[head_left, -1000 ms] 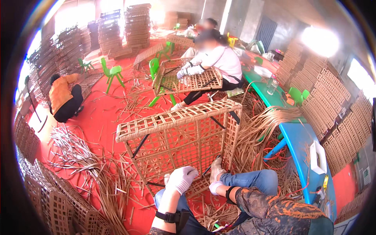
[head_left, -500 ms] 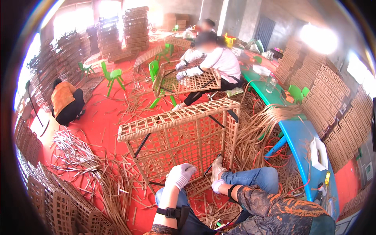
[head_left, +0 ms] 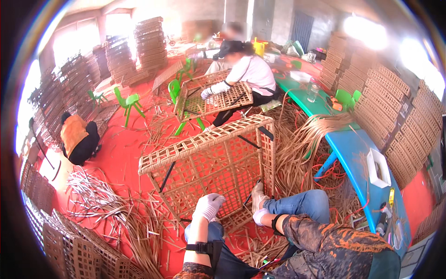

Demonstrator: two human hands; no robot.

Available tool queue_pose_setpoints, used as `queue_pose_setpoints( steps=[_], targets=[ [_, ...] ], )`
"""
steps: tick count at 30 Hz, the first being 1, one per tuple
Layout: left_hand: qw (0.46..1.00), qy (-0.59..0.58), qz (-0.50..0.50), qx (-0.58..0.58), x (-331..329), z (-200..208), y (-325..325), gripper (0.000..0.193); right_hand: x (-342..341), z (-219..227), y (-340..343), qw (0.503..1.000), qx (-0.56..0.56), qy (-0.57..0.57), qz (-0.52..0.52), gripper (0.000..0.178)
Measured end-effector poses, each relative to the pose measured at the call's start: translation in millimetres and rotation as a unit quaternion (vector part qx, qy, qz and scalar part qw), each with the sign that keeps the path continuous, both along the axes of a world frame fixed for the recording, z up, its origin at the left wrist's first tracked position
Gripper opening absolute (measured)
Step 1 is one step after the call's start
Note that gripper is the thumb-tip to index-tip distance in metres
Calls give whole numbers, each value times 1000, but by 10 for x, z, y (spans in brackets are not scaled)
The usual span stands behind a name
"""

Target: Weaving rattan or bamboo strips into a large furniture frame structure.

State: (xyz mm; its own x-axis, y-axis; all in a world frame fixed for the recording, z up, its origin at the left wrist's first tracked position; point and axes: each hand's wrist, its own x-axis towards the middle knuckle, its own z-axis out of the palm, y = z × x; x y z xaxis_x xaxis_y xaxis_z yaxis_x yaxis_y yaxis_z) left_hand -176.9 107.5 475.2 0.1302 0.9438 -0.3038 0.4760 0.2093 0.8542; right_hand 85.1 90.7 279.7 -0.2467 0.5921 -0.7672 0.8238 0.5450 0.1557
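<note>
A large woven rattan-like basket frame [head_left: 211,174] stands tilted on its side in front of my legs, with black strips across its corners. My left hand [head_left: 209,206], in a white glove, is at the frame's lower near side with its fingers curled closed. Whatever it may hold is too small to make out. My right hand [head_left: 260,216], also gloved, is low beside my shoe [head_left: 256,197], near the frame's lower right corner. Its fingers are hidden.
Loose strips [head_left: 100,195] lie heaped on the red floor. On the right, a blue table [head_left: 355,160] holds a white box [head_left: 379,168] and tools. Woven panels [head_left: 69,249] lean at lower left. A co-worker [head_left: 251,74] handles another frame [head_left: 213,100]; another person [head_left: 76,137] crouches left.
The whole view has shifted slightly. My hands stay near the frame's lower side. The seated co-worker leans further forward over the other frame.
</note>
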Motion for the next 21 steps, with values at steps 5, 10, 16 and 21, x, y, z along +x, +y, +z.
queue_pose_setpoints(
  steps=[5,10,16,21],
  targets=[
    [999,-2,-10,-31,124,60,16,28,91,247,-24,999,-19,-2,-50,34],
    [1000,3,-9,-24,249,48,41,31,231,459,-54,998,-18,-8,-57,34],
    [999,-1,-2,-55,471,140,99,33,504,514,-64,999,3,8,-39,32],
    [998,24,-15,-63,651,252,130,31,714,481,-62,999,2,0,-44,32]
  ],
)
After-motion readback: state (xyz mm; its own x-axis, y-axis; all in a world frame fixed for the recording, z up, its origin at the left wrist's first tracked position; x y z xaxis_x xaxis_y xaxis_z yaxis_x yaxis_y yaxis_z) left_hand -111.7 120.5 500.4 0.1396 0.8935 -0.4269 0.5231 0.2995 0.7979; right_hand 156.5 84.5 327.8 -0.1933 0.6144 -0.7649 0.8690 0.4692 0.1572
